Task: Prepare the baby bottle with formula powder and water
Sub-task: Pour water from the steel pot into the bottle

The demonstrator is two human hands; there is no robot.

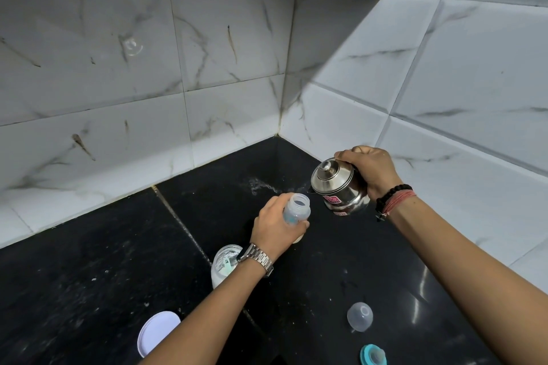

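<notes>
Left grip (274, 225) wraps the open baby bottle (296, 210), held tilted above the surface; right grip (367, 170) grasps the steel kettle (339, 188) at the bottle's 2 o'clock, spout just beside the narrow mouth. Risk: spout off-line or a fast tip sends water past the neck; lid could slide. Open formula tub (224, 261) at 7 o'clock could get splashed. Surface (89, 275): black polished stone, dusty, wet patch at 12. Marble-tiled corner walls.
</notes>
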